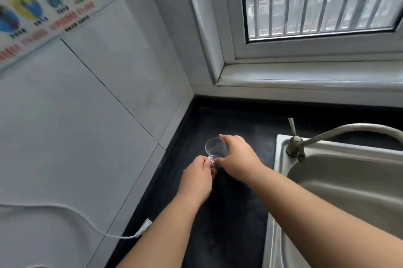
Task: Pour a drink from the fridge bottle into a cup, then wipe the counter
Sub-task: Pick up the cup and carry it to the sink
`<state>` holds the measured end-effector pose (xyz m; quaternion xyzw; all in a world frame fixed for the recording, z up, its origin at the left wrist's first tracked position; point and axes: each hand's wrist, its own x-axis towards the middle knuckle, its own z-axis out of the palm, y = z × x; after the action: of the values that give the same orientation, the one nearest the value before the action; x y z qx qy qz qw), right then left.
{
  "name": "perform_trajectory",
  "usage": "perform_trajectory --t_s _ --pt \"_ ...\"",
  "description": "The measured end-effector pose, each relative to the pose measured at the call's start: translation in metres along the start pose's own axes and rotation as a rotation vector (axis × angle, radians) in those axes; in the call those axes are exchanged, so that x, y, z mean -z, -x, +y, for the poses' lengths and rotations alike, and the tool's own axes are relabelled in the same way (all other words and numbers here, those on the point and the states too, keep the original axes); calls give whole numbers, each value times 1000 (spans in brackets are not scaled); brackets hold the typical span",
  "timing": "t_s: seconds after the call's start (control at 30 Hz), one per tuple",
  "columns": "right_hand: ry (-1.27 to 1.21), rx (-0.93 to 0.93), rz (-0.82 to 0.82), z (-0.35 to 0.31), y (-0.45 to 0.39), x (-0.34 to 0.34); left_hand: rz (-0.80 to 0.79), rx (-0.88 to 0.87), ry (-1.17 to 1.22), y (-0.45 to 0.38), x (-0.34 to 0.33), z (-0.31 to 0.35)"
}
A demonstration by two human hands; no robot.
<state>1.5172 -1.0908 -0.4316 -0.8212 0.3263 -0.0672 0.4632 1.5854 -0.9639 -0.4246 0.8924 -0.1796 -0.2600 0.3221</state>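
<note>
While both hands meet at the glass cup [215, 147], we see it upright on the dark counter [235, 213], in the strip between the tiled wall [91, 115] on the left and the steel sink [340, 182] on the right. Our left hand [197, 178] pinches the handle at the cup's near side, fingers curled in on it; our right hand [236, 156] wraps the right side of the body, thumb near the base and fingers curving over the far rim. Such a two-handed hold suggests the cup is being steadied or set square on the counter — the handle turned toward us for an easy later pick-up.

We judge the cup empty, though clear glass makes this hard to confirm. No bottle is in view, so pouring appears not yet begun, and wiping lies further off.

A faucet [322, 137] arches over the sink to the right; a white cable [82, 217] trails along the wall at near left, ending close to the counter edge — worth keeping clear of any spill.
</note>
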Motion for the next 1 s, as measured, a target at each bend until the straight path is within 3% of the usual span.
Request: perform_trajectory --t_s 0.37,0.63,0.87,1.0 --pt "-150 -33 113 -7 -82 -8 72 -18 -73 -92 0 30" --pt "-167 -63 29 -18 -120 -7 126 23 15 -130 5 50" --pt "-241 -87 83 -24 -84 -1 126 95 227 -116 4 46" --pt "-98 -86 12 -16 -41 7 49 55 66 -65 9 37"
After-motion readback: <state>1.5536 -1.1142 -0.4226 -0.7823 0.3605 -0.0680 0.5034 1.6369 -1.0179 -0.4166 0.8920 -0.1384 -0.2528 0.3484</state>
